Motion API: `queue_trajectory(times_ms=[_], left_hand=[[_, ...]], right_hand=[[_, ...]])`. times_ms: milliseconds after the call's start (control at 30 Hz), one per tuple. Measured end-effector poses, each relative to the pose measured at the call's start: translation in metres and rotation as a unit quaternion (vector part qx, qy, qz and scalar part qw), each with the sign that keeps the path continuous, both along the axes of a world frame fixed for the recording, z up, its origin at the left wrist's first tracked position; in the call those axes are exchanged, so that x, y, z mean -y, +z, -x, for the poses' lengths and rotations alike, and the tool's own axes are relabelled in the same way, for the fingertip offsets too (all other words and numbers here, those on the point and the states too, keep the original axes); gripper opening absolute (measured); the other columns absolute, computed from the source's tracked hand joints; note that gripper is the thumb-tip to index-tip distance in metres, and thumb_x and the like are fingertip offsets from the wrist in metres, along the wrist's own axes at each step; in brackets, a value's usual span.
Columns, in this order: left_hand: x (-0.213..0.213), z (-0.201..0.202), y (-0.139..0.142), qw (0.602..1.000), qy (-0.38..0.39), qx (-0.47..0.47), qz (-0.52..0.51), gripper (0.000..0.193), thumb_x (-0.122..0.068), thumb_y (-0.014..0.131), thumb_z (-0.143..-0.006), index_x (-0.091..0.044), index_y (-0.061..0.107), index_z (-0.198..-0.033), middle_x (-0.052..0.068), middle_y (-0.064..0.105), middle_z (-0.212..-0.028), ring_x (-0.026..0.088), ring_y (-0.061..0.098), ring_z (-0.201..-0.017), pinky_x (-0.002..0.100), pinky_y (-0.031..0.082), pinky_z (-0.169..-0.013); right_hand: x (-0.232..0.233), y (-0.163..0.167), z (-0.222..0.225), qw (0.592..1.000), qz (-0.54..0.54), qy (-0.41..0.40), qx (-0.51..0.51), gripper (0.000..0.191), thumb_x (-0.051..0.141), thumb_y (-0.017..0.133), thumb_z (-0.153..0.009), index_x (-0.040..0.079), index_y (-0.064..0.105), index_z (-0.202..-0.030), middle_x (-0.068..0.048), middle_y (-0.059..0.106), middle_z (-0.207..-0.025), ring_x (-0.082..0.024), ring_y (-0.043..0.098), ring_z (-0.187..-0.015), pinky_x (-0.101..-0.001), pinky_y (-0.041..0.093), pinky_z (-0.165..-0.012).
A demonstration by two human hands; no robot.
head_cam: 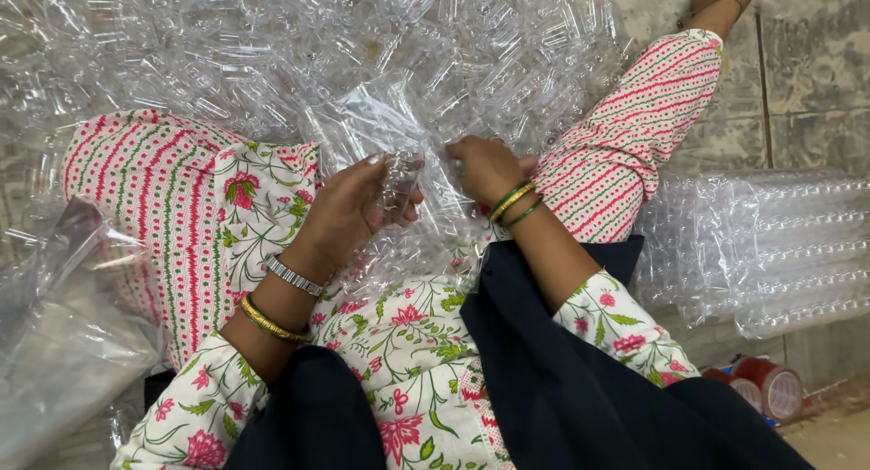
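Your left hand pinches a clear vial by its middle. Light, slick, likely brittle. Right hand curls into the pile beside it; grip hidden.

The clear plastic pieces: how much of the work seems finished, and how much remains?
Done: packed bags of clear pieces lie stacked at the right. In hand: the left hand holds one small clear piece, while the right hand reaches into the loose pile. Left: that pile ahead is large, so much appears to remain.
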State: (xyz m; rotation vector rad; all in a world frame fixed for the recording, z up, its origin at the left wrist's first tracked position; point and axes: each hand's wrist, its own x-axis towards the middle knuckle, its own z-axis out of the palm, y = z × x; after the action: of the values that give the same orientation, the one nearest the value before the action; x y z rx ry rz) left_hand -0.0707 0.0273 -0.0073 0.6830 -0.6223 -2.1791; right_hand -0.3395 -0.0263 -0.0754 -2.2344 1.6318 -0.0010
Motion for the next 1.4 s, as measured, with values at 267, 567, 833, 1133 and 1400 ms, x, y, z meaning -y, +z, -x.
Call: queue_trajectory(times_ms=[267, 567, 833, 1133, 1400], left_hand=[[0.001, 0.0, 0.007, 1.0, 0.017, -0.001, 0.024, 0.051, -0.042, 0.041, -0.111, -0.003, 0.056, -0.141, 0.014, 0.068, -0.093, 0.02, 0.066, -0.08, 0.035, 0.053, -0.072], [0.038, 0.006, 0.007, 0.999, 0.003, 0.039, 0.028, 0.049, -0.045, 0.047, -0.107, -0.006, 0.055, -0.135, 0.013, 0.068, -0.089, 0.022, 0.066, -0.07, 0.036, 0.055, -0.06], [0.031, 0.012, -0.012, 0.996, -0.046, 0.069, -0.015, 0.055, -0.05, 0.048, -0.102, -0.02, 0.046, -0.147, 0.012, 0.068, -0.087, 0.019, 0.064, -0.063, 0.035, 0.056, -0.057], [0.033, 0.001, -0.017, 0.999, -0.036, 0.011, -0.007, 0.052, -0.044, 0.044, -0.104, -0.009, 0.051, -0.141, 0.013, 0.07, -0.103, 0.023, 0.068, -0.071, 0.039, 0.057, -0.059], [0.033, 0.002, -0.005, 0.998, -0.048, 0.027, 0.03, 0.051, -0.045, 0.043, -0.106, -0.018, 0.042, -0.15, 0.015, 0.066, -0.094, 0.021, 0.065, -0.067, 0.038, 0.056, -0.058]], right_hand=[[0.006, -0.01, -0.001, 0.98, 0.128, -0.137, 0.058, 0.036, 0.002, 0.07, -0.071, 0.012, 0.069, -0.106, -0.021, 0.062, -0.107, -0.04, 0.068, -0.089, -0.0493, 0.055, -0.078], [0.001, 0.041, -0.027, 0.968, 0.01, -0.229, 0.101, 0.063, 0.005, 0.076, -0.079, 0.017, 0.049, -0.135, -0.019, 0.069, -0.103, -0.039, 0.068, -0.097, -0.0494, 0.053, -0.081], [-0.011, 0.091, -0.047, 0.879, 0.173, 0.057, 0.441, 0.069, -0.014, 0.049, -0.083, 0.009, 0.044, -0.148, -0.016, 0.059, -0.138, -0.039, 0.057, -0.131, -0.0483, 0.052, -0.11], [0.061, -0.009, -0.013, 0.98, 0.185, 0.032, 0.06, 0.038, -0.005, 0.067, -0.075, 0.008, 0.073, -0.11, -0.009, 0.067, -0.119, -0.039, 0.061, -0.116, -0.0468, 0.054, -0.097], [0.059, -0.03, -0.008, 0.981, 0.189, 0.035, 0.003, 0.035, 0.0, 0.071, -0.073, 0.014, 0.071, -0.105, -0.012, 0.065, -0.113, -0.039, 0.052, -0.121, -0.0465, 0.052, -0.097]])
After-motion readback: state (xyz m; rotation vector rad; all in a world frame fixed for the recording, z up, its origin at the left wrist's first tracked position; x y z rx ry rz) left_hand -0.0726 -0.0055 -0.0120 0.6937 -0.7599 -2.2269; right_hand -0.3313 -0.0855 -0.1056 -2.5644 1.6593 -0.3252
